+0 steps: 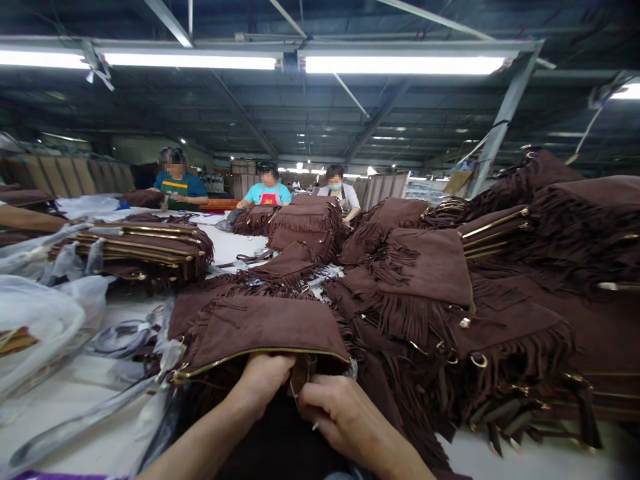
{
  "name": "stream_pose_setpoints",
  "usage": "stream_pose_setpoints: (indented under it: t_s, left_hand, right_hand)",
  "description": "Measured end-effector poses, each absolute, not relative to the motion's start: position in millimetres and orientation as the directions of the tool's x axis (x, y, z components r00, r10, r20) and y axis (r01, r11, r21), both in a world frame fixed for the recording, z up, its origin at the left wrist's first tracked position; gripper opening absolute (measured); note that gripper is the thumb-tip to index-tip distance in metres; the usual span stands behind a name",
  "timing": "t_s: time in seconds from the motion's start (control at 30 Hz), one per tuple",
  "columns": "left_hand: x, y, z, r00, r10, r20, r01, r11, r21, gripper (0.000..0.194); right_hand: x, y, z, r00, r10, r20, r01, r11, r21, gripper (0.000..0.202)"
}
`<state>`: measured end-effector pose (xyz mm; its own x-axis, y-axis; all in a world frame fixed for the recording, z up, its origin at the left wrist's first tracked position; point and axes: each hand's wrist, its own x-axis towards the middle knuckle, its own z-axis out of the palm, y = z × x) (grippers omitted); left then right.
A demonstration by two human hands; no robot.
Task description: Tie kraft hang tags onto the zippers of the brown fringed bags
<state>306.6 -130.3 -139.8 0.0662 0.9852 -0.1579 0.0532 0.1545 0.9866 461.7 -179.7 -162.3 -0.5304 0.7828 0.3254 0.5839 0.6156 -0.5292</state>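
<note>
A dark brown fringed suede bag [270,323] lies in front of me, its gold zipper open toward me. My left hand [265,379] reaches into the opening, thumb curled in; its other fingertips are hidden inside, and what they grip cannot be made out. Close beside it, my right hand [334,405] is closed at the mouth of the bag, pinching a thin white string. A small brown tag [299,375] hangs between the two hands.
Stacked fringed bags [425,267] crowd the right side. Another stack with gold zippers [145,247] stands at left, near clear plastic wrapping [40,327] and a plastic-wrapped strap [80,420]. Across the white table, several people work; one wears a red apron [271,196].
</note>
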Motion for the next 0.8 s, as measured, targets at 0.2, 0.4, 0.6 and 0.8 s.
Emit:
stream_pose_setpoints:
  t_s: [0.2, 0.4, 0.6, 0.8]
  left_hand:
    - [302, -122, -140, 0.102, 0.946, -0.308, -0.031, 0.312, 0.95, 0.028]
    - [304, -121, -144, 0.075, 0.945, -0.319, -0.108, 0.325, 0.939, 0.033]
    - [312, -127, -135, 0.049, 0.944, -0.327, -0.208, 0.329, 0.921, 0.016]
    - [309, -127, -127, 0.093, 0.924, -0.371, -0.245, 0.383, 0.891, 0.019]
  right_hand:
    - [468, -183, -148, -0.56, 0.796, 0.23, 0.696, 0.603, -0.39, 0.015]
    - [474, -189, -135, -0.511, 0.842, 0.172, 0.779, 0.538, -0.322, 0.012]
    - [465, -193, -140, -0.465, 0.871, 0.16, 0.825, 0.492, -0.279, 0.013]
    - [457, -197, -140, -0.445, 0.887, 0.125, 0.885, 0.457, -0.086, 0.037]
